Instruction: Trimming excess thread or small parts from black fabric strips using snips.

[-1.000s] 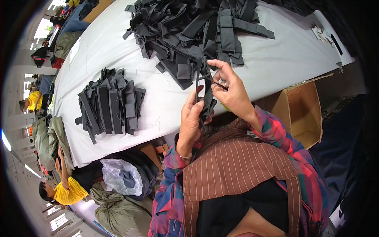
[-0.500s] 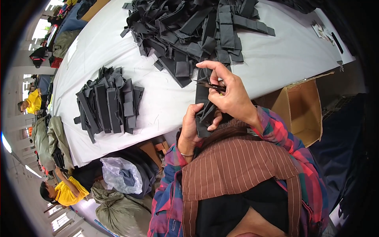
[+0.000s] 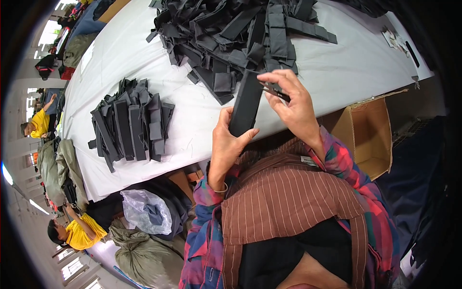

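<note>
My left hand (image 3: 227,140) grips the lower end of a flat dark fabric strip (image 3: 246,103), its thumb across the near end. The strip stands tilted over the near edge of the table, its far end by the big heap. In my right hand (image 3: 297,110) is a small pair of dark thread snips (image 3: 278,92), held beside the strip's upper right edge. The fingertips there are close to the strip; whether they touch it I cannot tell. Beyond my hands lies a large loose heap of similar dark strips (image 3: 211,36). A smaller, neater pile of strips (image 3: 132,127) rests to the left.
The strips lie on a white-covered table (image 3: 195,123). An open cardboard box (image 3: 370,130) is below its right edge. A clear plastic bag (image 3: 144,209) and olive cloth (image 3: 144,260) are at lower left. Two people in yellow, one nearer (image 3: 84,233), one farther (image 3: 39,123), are at far left.
The strip, earlier bunched and folded low near my apron, is now stretched flat and raised. My left hand has shifted its grip on it; my right hand with the snips has moved slightly right.
</note>
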`<state>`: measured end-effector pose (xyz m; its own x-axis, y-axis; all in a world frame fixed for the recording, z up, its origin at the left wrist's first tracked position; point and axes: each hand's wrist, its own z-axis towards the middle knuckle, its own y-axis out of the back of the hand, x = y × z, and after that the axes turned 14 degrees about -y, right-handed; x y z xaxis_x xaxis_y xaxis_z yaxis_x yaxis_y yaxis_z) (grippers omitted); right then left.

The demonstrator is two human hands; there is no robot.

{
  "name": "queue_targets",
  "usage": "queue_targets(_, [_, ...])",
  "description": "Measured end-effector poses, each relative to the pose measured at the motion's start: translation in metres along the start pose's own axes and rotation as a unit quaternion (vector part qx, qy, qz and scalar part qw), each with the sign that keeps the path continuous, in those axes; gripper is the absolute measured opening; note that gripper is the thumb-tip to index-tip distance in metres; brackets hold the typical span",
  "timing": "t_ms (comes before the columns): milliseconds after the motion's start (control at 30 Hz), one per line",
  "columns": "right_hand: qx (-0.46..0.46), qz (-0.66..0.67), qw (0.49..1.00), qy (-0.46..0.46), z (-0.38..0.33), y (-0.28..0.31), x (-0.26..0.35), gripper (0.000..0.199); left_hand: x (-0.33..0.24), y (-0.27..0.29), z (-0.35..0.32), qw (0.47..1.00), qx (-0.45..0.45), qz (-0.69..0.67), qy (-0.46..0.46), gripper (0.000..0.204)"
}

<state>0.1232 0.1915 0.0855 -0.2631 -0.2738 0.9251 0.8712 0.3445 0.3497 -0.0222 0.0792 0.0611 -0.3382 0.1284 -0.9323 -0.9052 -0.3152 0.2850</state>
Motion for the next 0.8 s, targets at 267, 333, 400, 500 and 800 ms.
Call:
queue_targets(267, [0.14, -0.036, 0.987, -0.074, 0.012, 0.013, -0.014, 0.023, -0.017, 0.017, 0.004, 0.994, 0.106, 0.035, 0.015, 0.044])
queue_targets(333, [0.169, 0.042, 0.979, -0.104, 0.011, 0.012, -0.02, 0.02, -0.019, 0.022, 0.005, 0.992, 0.116, 0.046, 0.031, 0.042])
queue_targets(400, [0.217, 0.104, 0.958, -0.157, 0.011, 0.013, -0.024, 0.019, -0.019, 0.025, 0.005, 0.993, 0.103, 0.037, 0.046, 0.041])
queue_targets(500, [0.229, 0.171, 0.94, -0.188, 0.008, 0.012, -0.023, 0.022, -0.01, 0.029, 0.006, 0.988, 0.077, 0.127, -0.045, 0.041])
queue_targets(800, [0.265, 0.229, 0.893, -0.281, -0.013, 0.002, -0.004, 0.035, 0.015, 0.025, 0.01, 0.93, -0.181, 0.277, -0.157, 0.05])
